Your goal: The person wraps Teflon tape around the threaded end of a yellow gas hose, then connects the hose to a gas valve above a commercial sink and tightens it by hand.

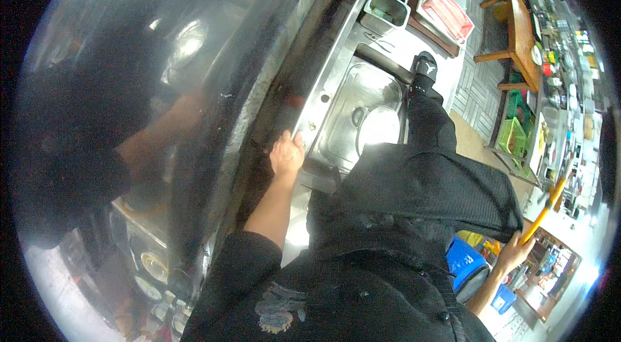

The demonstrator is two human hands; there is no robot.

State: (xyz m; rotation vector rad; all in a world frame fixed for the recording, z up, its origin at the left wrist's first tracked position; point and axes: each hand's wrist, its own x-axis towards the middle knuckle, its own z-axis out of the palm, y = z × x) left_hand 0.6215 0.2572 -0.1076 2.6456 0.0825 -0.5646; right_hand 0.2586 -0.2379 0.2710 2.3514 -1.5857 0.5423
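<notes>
My left hand (286,155) grips the steel counter's front edge (314,119) beside a sink basin (343,96), at the middle. A round white object (381,125) lies in the basin, partly hidden by my dark trouser leg. One black slipper (425,67) of mine is up beside the basin's far end. My right hand (514,251), at the lower right, is closed on a long yellow handle (543,212), which slants up and rightward.
A dark glossy wall (155,51) runs along the left. Steel containers (385,12) and a pink tray (446,12) stand beyond the sink. Right are a wooden bench (521,38), green crates (512,135) and crowded shelving (556,83). A blue bin (464,258) sits lower right.
</notes>
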